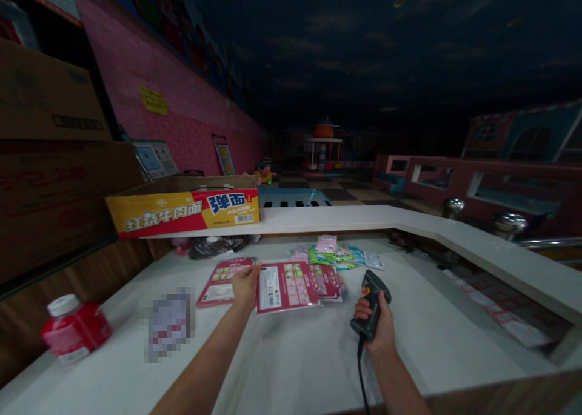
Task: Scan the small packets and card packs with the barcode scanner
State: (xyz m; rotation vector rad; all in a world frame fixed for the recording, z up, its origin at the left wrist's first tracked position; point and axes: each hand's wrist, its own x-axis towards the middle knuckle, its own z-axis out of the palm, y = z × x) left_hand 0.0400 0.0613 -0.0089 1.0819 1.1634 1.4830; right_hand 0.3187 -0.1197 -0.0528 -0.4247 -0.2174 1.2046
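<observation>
My left hand [246,286] pinches the left edge of a flat pink packet [288,286] with a barcode and small pictures printed on it. A similar pink packet stack [220,285] lies to the left, partly behind that hand. Under the right end of the held packet, more pink packets [333,282] stick out. In my right hand [381,321] is a black barcode scanner [371,303], fingers wrapped round its handle, head tilted up and cable running down toward me. Small green, pink and blue sachets [339,254] lie in a pile behind the packets.
A red bottle with a white cap [75,328] stands at the left of the white counter [291,366], beside a blurred-out item [169,324]. An open noodle carton [188,212] sits on the raised ledge [318,219]. Large cardboard boxes [54,185] are stacked at far left.
</observation>
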